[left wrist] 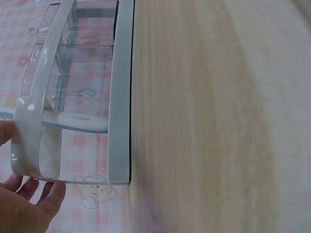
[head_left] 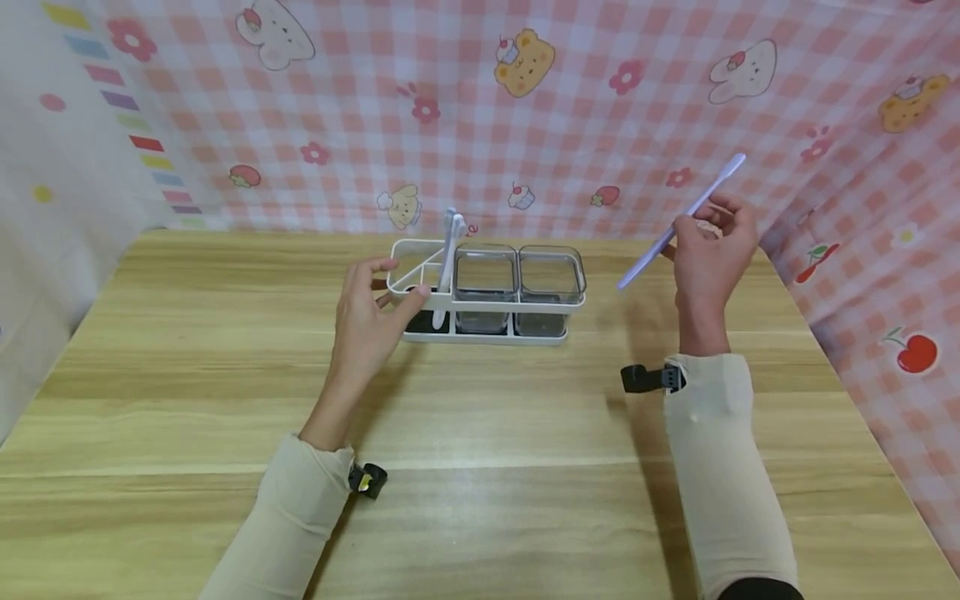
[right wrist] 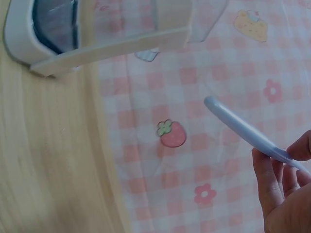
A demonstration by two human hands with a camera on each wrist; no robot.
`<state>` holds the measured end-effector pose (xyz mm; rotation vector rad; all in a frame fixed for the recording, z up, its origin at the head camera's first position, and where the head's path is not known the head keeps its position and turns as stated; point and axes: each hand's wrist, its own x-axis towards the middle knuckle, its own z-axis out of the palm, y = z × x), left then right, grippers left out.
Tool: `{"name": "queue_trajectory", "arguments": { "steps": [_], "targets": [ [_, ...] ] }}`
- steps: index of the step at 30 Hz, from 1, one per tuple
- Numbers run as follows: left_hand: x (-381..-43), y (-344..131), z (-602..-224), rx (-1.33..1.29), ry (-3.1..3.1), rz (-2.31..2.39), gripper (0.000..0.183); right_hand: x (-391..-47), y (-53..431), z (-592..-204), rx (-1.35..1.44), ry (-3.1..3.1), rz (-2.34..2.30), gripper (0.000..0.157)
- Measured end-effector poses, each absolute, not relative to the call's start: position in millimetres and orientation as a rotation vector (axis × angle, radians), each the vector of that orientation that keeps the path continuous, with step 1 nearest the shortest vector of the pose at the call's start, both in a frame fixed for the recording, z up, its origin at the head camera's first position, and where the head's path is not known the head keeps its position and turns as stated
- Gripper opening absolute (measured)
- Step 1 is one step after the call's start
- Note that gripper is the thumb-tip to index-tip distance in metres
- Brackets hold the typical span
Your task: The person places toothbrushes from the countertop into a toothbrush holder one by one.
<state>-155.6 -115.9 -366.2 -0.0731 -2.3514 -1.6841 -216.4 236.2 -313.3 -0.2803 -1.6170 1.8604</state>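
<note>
A white toothbrush holder (head_left: 487,339) stands toward the back of the table. My left hand (head_left: 367,317) grips its left end, thumb at the front rim and fingers round the side. A white and pale blue toothbrush (left wrist: 77,121) stands slightly tilted in the compartment near that thumb. Two clear cups, a left cup (head_left: 483,322) and a right cup (head_left: 543,321), sit side by side in the holder. Right of the holder, raised above the table, my right hand (head_left: 708,258) pinches a purple toothbrush (head_left: 651,252) slantwise, its lower end pointing toward the holder.
The wood-grain table (head_left: 480,500) stretches in front of the holder. Behind it hangs a pink checked cloth (head_left: 337,100) with cartoon prints, which also covers the right side. A black strap (head_left: 643,379) sticks out from the right sleeve toward the middle.
</note>
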Motion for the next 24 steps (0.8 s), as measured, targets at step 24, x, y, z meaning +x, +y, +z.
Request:
{"name": "queue_trajectory", "arguments": {
  "steps": [24],
  "targets": [
    [-155,-116,-364,-0.067,-2.361,-1.693,0.056,-197,205,-268,0.037,-1.396,1.869,0.029]
  ]
}}
